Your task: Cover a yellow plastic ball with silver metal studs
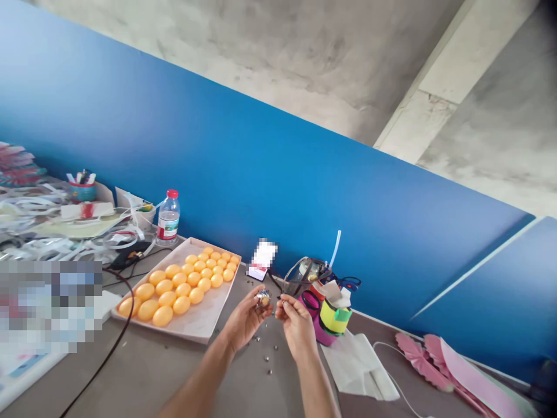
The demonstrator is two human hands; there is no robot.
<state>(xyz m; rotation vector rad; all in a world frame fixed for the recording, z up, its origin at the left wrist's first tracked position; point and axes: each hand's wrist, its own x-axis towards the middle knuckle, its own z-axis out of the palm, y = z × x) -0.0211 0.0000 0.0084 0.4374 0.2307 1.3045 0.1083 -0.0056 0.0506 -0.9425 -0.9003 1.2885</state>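
My left hand [247, 316] is closed around a small round piece [263, 299], shiny silver with an orange-yellow patch at its middle. Close beside it, my right hand [296, 325] pinches thumb and forefinger together; whatever is between the tips is too small to make out. Several tiny silver beads [267, 359] lie scattered on the grey table [243, 383] below and between the hands. To the left, a shallow white tray [200, 331] holds rows of orange balls [181, 305].
A lit phone [262, 260] leans against the blue partition [261, 174]. Right of my hands stands a pink and yellow holder [334, 318] with scissors, beside white paper [361, 366] and pink pleated pieces [424, 360]. A red-capped bottle [169, 217], cables and white strips [39, 249] crowd the left.
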